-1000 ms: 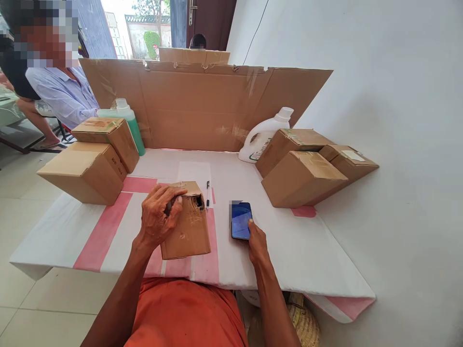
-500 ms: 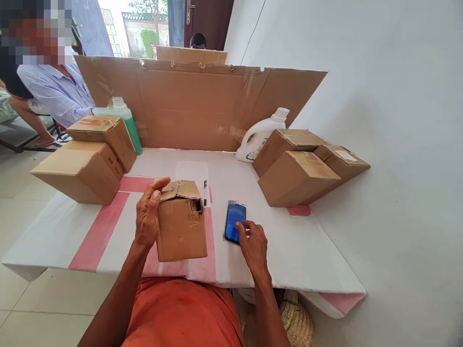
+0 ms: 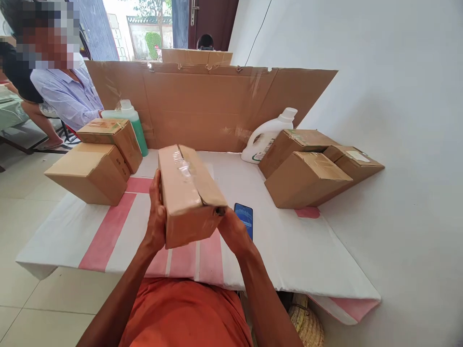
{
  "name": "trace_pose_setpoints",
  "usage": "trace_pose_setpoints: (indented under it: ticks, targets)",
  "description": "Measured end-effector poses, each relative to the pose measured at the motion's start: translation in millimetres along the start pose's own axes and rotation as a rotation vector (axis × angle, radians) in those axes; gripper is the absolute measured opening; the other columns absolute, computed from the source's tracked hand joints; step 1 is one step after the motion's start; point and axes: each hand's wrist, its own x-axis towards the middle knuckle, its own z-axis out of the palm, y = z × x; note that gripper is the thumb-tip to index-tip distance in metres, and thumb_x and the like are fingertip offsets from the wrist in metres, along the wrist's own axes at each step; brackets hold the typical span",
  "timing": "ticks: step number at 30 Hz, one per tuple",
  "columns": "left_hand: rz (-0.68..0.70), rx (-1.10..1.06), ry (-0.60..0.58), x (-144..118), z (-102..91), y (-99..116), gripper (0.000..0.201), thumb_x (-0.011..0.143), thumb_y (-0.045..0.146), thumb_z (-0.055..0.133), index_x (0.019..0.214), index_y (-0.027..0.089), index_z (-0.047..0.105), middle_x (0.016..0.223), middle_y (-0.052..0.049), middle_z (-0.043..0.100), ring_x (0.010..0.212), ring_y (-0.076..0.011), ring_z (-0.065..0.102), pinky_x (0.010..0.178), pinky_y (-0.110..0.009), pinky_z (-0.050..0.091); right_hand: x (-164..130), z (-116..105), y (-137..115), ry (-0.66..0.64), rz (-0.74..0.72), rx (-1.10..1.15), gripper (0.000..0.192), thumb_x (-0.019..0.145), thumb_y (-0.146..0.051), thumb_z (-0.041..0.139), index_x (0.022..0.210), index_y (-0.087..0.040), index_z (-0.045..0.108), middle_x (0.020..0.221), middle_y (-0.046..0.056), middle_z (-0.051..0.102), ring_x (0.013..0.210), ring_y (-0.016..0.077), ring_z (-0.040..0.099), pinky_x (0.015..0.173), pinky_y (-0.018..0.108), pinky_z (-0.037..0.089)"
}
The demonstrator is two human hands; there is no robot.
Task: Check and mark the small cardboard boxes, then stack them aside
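Carton (image 3: 188, 190) has risen — held between flattened left hand (image 3: 156, 220) and right hand (image 3: 235, 232) cupping its corner.

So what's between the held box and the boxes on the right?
The right hand, and the phone lying on the table, partly hidden behind that hand; the head view shows both.

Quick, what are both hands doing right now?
Left hand: holding the cardboard box at its left side.
Right hand: holding the same box at its near right corner, grip partly hidden.
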Motion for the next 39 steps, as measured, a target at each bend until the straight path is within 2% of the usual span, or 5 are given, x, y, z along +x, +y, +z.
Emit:
trace_pose_setpoints:
  ticks: [4, 11, 22, 29, 39]
  targets:
    - [0.412, 0.348, -0.128, -7, -1.5, -26, 0.106, 0.091, 0.088, 0.04, 0.173, 0.029, 0.01, 0.179, -0.017, 0.015, 0.166, -0.0435, 0.015, 0.132, -0.065, 0.015, 24, -10, 9, 0.006, 0.136, 0.112, 0.072, 0.087, -0.086, 0.056, 0.121, -0.025, 0.075, 0.115, 0.006, 0.081, 0.119, 0.0337, 0.071, 0.1, 0.046, 0.056]
    - [0.54, 0.492, -0.201, -34, -10.2, -93, 0.104, 0.09, 0.078, 0.056, 0.173, 0.029, 0.015, 0.175, -0.023, 0.025, 0.162, -0.0483, 0.024, 0.127, -0.069, 0.028, 38, -32, 43, -0.056, 0.075, -0.053, 0.062, 0.086, -0.067, 0.076, 0.126, -0.021, 0.068, 0.117, 0.006, 0.077, 0.099, 0.0244, 0.071, 0.083, 0.033, 0.055]
    - [-0.415, -0.176, 0.177, -45, 10.4, -90, 0.109, 0.085, 0.088, 0.055, 0.167, 0.026, 0.02, 0.173, -0.021, 0.027, 0.161, -0.0402, 0.03, 0.126, -0.058, 0.037, 24, -34, 35, -0.186, 0.07, -0.237, 0.055, 0.087, -0.063, 0.077, 0.121, -0.02, 0.07, 0.117, 0.007, 0.074, 0.108, 0.025, 0.067, 0.093, 0.036, 0.05]
    - [-0.208, -0.121, 0.171, -20, -3.6, -78, 0.125, 0.062, 0.071, 0.09, 0.161, 0.025, 0.027, 0.162, -0.021, 0.042, 0.154, -0.04, 0.041, 0.124, -0.054, 0.04, 35, -41, 31, -0.232, 0.01, -0.241, 0.052, 0.089, -0.056, 0.076, 0.128, -0.022, 0.072, 0.129, 0.01, 0.074, 0.12, 0.0293, 0.067, 0.106, 0.045, 0.049]
    - [-0.195, 0.042, 0.17, -58, -21.6, -95, 0.102, 0.083, 0.074, 0.072, 0.16, 0.023, 0.03, 0.154, -0.022, 0.05, 0.136, -0.0358, 0.057, 0.109, -0.051, 0.051, 23, -30, 93, 0.357, 0.017, -0.208, 0.069, 0.084, -0.061, 0.079, 0.141, -0.025, 0.067, 0.155, 0.016, 0.06, 0.139, 0.0338, 0.06, 0.118, 0.057, 0.045]
